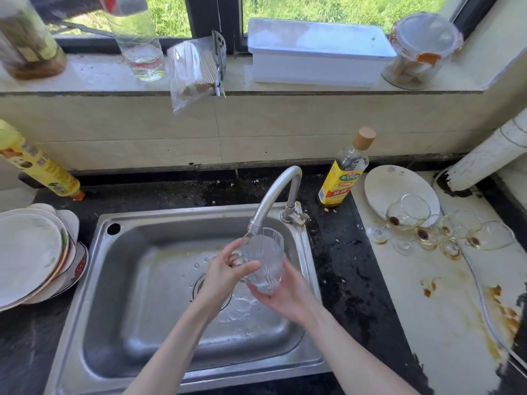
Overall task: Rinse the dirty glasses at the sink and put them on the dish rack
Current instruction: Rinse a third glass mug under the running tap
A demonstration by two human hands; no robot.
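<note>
The ribbed glass mug (266,262) is held under the tap (273,201), over the sink (137,280), its mouth just below the spout. The handle side is gripped by the left hand (228,269), fingers curled round it and thumb laid across the wall; the base is cupped from below by the right hand (281,295), fingers wrapped round it. The rinsing step is judged to be in hand. Next, the water would have to be tipped out and the mug carried to a rack, yet no dish rack can be made out; only stacked plates (31,258) are seen at the left edge, cut off. Stained stemmed glasses (436,226) lie tumbled at the far right beside a white plate (390,186), so most of the task is judged undone. Whether water is running is hard to tell.
</note>
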